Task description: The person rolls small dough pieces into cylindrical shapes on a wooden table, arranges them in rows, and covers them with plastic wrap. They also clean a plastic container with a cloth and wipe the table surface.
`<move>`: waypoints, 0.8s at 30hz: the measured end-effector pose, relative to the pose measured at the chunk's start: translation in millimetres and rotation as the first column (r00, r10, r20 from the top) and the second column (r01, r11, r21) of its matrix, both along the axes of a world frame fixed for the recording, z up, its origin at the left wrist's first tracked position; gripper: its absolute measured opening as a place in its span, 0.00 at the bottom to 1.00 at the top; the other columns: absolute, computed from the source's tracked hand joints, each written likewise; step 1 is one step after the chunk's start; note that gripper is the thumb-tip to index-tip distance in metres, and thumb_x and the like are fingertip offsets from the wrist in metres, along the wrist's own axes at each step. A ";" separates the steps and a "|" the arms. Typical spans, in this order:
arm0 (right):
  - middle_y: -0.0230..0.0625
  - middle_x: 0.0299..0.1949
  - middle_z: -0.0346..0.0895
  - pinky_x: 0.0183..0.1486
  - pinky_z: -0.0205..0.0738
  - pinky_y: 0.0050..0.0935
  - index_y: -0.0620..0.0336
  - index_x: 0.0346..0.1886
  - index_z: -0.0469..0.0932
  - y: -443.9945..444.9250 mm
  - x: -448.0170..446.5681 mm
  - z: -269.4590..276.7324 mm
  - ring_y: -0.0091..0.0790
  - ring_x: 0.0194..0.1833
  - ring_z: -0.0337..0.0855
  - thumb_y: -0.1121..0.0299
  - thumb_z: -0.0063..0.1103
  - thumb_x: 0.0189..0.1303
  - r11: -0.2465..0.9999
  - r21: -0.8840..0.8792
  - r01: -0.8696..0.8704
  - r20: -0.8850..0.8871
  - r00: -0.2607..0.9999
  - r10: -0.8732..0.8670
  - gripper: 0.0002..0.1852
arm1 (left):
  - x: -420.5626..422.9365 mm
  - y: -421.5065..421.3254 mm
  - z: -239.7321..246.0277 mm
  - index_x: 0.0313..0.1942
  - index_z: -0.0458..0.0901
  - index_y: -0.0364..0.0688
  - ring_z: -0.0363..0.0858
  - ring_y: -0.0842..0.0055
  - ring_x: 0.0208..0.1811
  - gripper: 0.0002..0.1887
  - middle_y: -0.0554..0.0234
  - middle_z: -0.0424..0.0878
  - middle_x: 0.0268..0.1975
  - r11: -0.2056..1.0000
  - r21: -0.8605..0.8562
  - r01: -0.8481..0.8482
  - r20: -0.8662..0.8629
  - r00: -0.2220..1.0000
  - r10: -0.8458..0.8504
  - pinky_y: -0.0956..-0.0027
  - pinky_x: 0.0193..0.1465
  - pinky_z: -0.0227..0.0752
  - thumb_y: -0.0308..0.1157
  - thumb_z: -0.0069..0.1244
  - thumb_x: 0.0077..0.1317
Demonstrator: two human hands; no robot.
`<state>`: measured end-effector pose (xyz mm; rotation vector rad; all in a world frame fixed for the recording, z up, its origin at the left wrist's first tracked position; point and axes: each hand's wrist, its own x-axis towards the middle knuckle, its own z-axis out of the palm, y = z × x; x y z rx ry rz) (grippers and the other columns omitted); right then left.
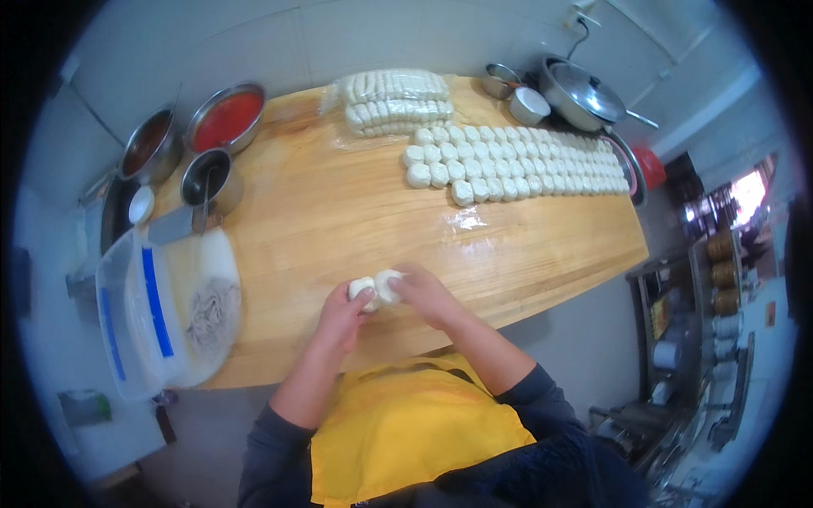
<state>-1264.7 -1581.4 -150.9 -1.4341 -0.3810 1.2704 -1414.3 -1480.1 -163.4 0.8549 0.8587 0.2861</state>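
Note:
Near the front edge of the wooden table [330, 222], my left hand [341, 317] holds a white dough piece [363, 290] between thumb and fingers. Close beside it, my right hand [422, 293] grips another white dough piece [388, 286], slightly blurred. The two pieces are side by side, seemingly touching. Beyond my hands to the right, rows of round dough pieces [508, 166] cover the table's far right part. Behind them on the left, plastic-wrapped stacks of dough pieces [397, 101] lie near the wall.
At the left stand a steel bowl of red liquid [227, 120], a dark-filled bowl [147, 149], a steel pot [213, 181], a cleaver [171, 225] and a plastic container [130, 317] on a round board [219, 286]. A lidded pan [584, 92] sits at the back right.

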 end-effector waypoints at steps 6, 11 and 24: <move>0.36 0.47 0.77 0.56 0.77 0.44 0.60 0.55 0.74 -36.6 43.4 -3.1 0.36 0.50 0.79 0.71 0.61 0.64 0.984 0.154 0.088 -0.453 0.892 -0.009 0.17 | -15.3 1.5 5.9 0.50 0.73 0.39 0.84 0.68 0.45 0.15 0.55 0.82 0.49 0.976 -0.045 -0.212 0.070 0.974 0.215 0.63 0.46 0.82 0.27 0.57 0.67; 0.37 0.45 0.79 0.51 0.79 0.44 0.57 0.42 0.75 -50.6 91.7 -3.0 0.37 0.47 0.82 0.74 0.63 0.61 0.983 0.162 0.082 -0.323 0.946 -0.026 0.08 | -7.9 2.4 -7.8 0.48 0.73 0.39 0.85 0.68 0.41 0.13 0.52 0.83 0.44 0.966 0.069 -0.248 0.130 0.963 0.238 0.64 0.43 0.82 0.24 0.56 0.66; 0.51 0.49 0.80 0.51 0.77 0.45 0.64 0.53 0.73 -62.3 136.7 -49.0 0.53 0.49 0.81 0.56 0.67 0.56 0.872 -0.425 -0.242 0.898 0.007 0.440 0.27 | 16.1 31.6 -27.2 0.58 0.71 0.38 0.84 0.54 0.46 0.32 0.46 0.84 0.44 0.390 0.631 0.671 -0.759 0.637 0.134 0.50 0.48 0.77 0.48 0.61 0.62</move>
